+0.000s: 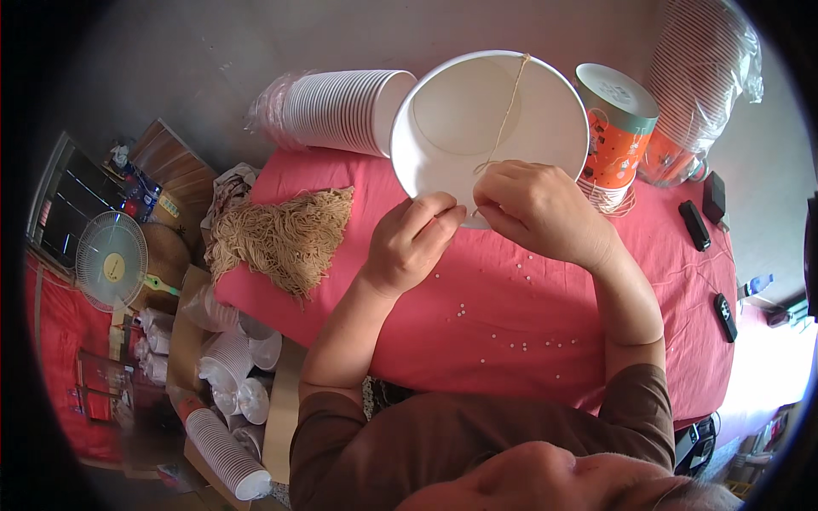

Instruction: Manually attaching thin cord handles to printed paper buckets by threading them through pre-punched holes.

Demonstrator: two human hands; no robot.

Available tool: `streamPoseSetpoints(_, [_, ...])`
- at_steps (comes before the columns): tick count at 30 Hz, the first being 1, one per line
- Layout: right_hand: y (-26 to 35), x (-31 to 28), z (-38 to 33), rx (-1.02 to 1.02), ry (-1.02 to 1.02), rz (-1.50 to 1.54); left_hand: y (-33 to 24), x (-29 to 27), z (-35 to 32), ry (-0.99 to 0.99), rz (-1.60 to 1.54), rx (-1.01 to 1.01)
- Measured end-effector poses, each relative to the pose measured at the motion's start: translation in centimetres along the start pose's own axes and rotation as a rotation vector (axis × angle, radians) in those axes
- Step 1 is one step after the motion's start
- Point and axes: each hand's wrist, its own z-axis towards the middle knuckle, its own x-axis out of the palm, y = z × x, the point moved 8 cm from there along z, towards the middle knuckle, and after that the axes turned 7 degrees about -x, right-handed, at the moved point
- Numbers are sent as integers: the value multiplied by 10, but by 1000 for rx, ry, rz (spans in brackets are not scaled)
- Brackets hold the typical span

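A large white paper bucket [464, 111] faces me with its open mouth, and a thin tan string [513, 98] runs from the top of its rim down across the opening. My right hand [541, 209] is closed with its fingertips pinched at the string's lower end, in front of the bucket's lower rim. Close beside it, my left hand [413, 243] is pinched with thumb and finger together at the same rim; what lies between its fingertips is too small to make out. Small white pellets [462, 312] are scattered on the pink cloth [409, 341] below my hands.
Left of the bucket lies a stack of white paper buckets [341, 111] in plastic, with a heap of tan strings [285, 238] nearer. An orange-and-green bucket [615, 136] and a wrapped stack [703, 77] stand right. A cardboard box [285, 417] holds cups by the table.
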Motion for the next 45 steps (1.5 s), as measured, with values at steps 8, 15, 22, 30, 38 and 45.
streamPoseSetpoints(8, [2,3,0,-31,3,2,-2,-2,-1,4,14,12])
streamPoseSetpoints(15, [0,6,-1,-45,28,28,-5,-2,3,-35,28,68])
streamPoseSetpoints(22, [-14,13,-3,-13,107,247,8,3,4,25,-29,-95])
streamPoseSetpoints(30, [-27,32,-7,175,264,249,33,19,-1,111,-270,-309])
streamPoseSetpoints(38, [-29,39,-8,114,204,161,36,15,0,213,-338,-454])
streamPoseSetpoints(45, [-32,40,-7,154,196,128,-16,-130,-4,-625,-253,-157])
